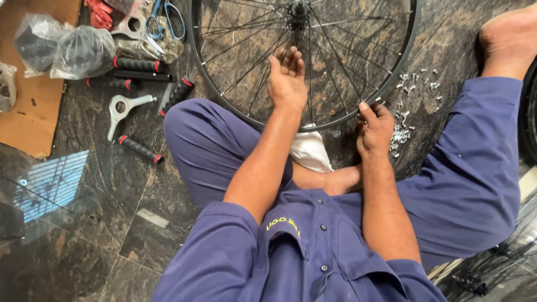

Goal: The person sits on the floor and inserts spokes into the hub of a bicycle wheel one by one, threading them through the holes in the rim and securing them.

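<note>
Blue work shirt point(302, 257) and trousers fill the bottom of the frame; person sits cross-legged on a dark stone floor point(67, 223). Bicycle wheel point(358, 114) lies flat at upper centre, its near rim resting over the lap, hub point(298, 8) at the top edge. Left hand point(286, 78) hovers over the spokes point(335, 50), palm up, fingers half curled, loosely open and holding nothing that shows. Right hand point(373, 130) is at the rim in the centre right, fingers curled closed with the thumb pressed on the rim edge; whether something small is pinched there cannot be told. Loose pile of small silver nipples or screws point(407, 109) lies on the floor just right of that hand. White cloth point(309, 152) sits under the rim on the lap. Upper left: silver wrenches point(124, 107), black rubber handlebar sleeves with red ends point(139, 64), blue-handled scissors point(166, 17), bagged parts point(83, 51), cardboard point(33, 106). Judgement: wheel likely light, rim stiff, spokes thin and springy; best held by the rim, not the spokes.
</note>
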